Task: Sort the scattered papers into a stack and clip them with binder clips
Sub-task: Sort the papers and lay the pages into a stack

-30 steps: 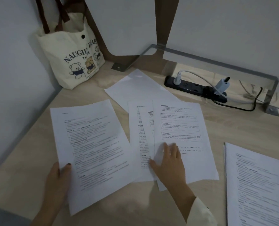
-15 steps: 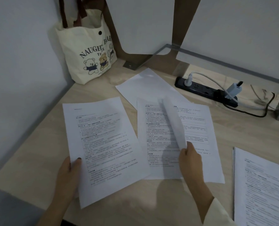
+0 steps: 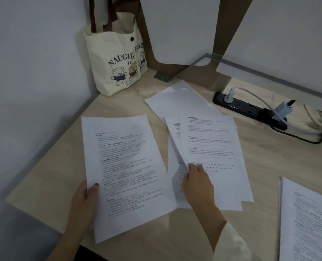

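Left hand (image 3: 85, 198) is bare with dark polish on the thumbnail; right hand (image 3: 197, 182) comes out of a cream sleeve (image 3: 231, 243), loose cuff.

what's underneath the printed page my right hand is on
Under the printed page beneath the right hand, at least one more printed sheet pokes out to the left, and a blank sheet extends behind. Their covered parts, and anything further beneath, are hidden.

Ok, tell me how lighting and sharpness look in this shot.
Head view: dim overall, print on the left sheet smeared and unreadable; right hand casts a soft shadow on the desk; bag lettering reads clearly; straight edges bow from the wide lens.
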{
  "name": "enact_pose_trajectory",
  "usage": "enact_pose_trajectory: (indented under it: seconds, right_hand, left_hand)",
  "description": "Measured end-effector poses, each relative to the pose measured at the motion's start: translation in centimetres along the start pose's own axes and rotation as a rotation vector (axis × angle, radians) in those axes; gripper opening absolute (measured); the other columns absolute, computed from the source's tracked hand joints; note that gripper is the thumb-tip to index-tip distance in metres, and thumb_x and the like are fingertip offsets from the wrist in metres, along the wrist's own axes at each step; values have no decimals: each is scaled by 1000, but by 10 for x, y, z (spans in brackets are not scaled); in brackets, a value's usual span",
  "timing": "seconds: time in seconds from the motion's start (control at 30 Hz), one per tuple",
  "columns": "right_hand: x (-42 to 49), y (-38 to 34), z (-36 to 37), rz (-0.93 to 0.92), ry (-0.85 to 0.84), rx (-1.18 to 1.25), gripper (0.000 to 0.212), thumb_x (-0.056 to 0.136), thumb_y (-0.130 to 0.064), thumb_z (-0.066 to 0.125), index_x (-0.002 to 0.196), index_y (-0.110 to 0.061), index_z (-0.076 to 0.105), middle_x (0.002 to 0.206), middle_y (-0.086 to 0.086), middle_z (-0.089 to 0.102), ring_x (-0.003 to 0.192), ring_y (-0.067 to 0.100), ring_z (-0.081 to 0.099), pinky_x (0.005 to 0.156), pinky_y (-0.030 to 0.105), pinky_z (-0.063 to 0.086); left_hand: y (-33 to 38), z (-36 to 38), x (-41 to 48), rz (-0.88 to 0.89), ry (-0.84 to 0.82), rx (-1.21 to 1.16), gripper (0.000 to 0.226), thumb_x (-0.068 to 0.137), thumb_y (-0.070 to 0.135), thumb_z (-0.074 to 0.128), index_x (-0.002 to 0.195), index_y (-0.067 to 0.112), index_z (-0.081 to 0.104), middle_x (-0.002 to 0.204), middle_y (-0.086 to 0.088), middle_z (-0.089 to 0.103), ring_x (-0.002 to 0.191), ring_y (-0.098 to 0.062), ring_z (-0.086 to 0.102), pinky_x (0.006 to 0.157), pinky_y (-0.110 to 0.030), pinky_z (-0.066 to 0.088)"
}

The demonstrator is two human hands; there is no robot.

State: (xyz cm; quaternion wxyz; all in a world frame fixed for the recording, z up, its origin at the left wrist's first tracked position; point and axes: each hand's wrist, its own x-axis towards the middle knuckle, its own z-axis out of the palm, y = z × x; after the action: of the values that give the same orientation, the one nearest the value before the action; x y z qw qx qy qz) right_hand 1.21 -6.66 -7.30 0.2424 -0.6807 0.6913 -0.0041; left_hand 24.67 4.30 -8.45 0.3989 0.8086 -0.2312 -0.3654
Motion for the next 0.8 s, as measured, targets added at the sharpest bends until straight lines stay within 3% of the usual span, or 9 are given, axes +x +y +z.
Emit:
enact_pose_trajectory:
  seconds: [0.07,0.13,0.23,0.43,0.67,0.73,0.8]
  right_hand:
    - [0,-4,7,20,-23,-63,46,94,-37,38,128,-7,34,129,16,41,118,28,46,82,30,48]
    - [0,-10,14,58,-69,-126,71,89,-52,42,140,-7,19,142,24,26,134,34,29,99,40,45]
    - [-2,-18,20,74,-108,-240,84,86,-58,40,145,-10,4,150,30,5,141,40,9,107,48,35]
    - [1,-16,20,70,-97,-274,65,88,-38,44,139,-11,15,145,30,14,137,40,17,98,49,44]
    - [-3,0,16,17,-1,-181,53,93,-33,41,136,-16,16,137,16,33,128,30,37,92,41,50]
    - [-7,6,3,26,28,-62,40,93,-25,42,130,-14,31,122,9,46,107,24,49,80,34,49]
    - [-11,11,-13,55,75,58,12,92,-18,41,101,-13,48,90,2,53,75,19,49,64,31,39]
  left_hand:
    - [-2,-3,-1,-14,4,-1,19,95,15,43,111,12,54,102,-5,58,92,-24,54,78,-35,39]
    - [-4,-5,-3,-25,8,-8,18,95,15,44,108,11,55,101,-5,58,90,-23,55,76,-34,39]
    - [-5,-7,-4,-19,4,-10,13,95,15,45,103,12,55,94,-4,60,81,-17,55,66,-29,41]
    - [-5,-6,-9,-4,-10,-8,12,95,12,44,97,12,56,86,8,59,77,-8,54,62,-23,40]
    - [-6,-5,-13,-22,-24,-37,13,95,12,44,101,12,56,88,5,59,78,-6,54,61,-22,40]
    - [-5,-4,-15,-27,-64,-85,15,94,11,45,105,12,56,89,7,59,80,-5,55,63,-20,41]
    - [-4,-1,-19,-19,-130,-132,18,94,10,48,109,15,56,93,12,60,85,-2,55,67,-18,42]
